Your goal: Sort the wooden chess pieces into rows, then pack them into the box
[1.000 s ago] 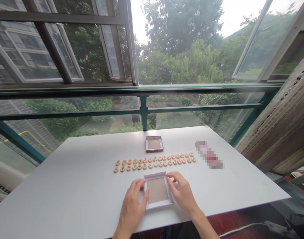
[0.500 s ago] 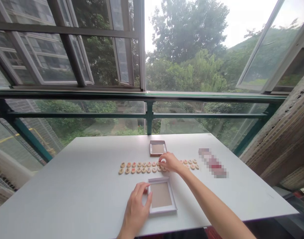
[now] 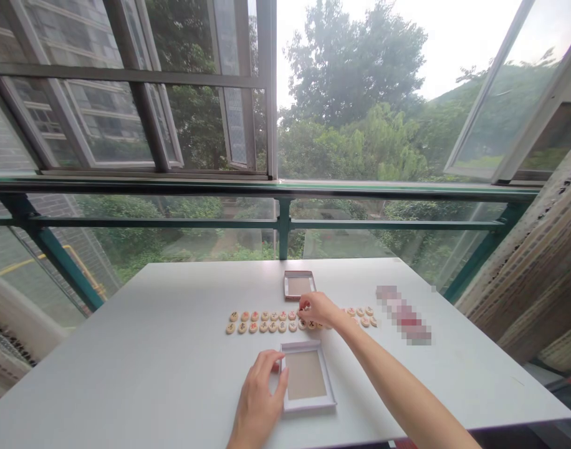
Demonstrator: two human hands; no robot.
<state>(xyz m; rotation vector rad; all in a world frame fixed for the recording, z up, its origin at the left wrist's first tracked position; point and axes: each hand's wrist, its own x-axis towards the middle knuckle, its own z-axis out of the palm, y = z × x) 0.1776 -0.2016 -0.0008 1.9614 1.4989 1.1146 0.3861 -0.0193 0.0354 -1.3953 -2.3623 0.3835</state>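
Round wooden Chinese chess pieces lie in two rows across the table, marked with red or dark characters. My right hand is over the middle of the rows, thumb and fingertips pinched on one piece in the upper row, which the fingers mostly hide. Its wrist covers other pieces to the right. In front of the rows sits a shallow box with white inner walls and a grey-brown bottom. My left hand is at its left wall, thumb and curled fingers holding the rim.
A second, smaller-looking shallow box stands beyond the rows. A blurred pinkish item lies to the right on the white table. A green railing and open windows run behind the table; curtains hang at both sides.
The whole view has shifted slightly, with the table now lower in the picture. My right hand stays pinched at the upper row, and my left hand remains at the near box.
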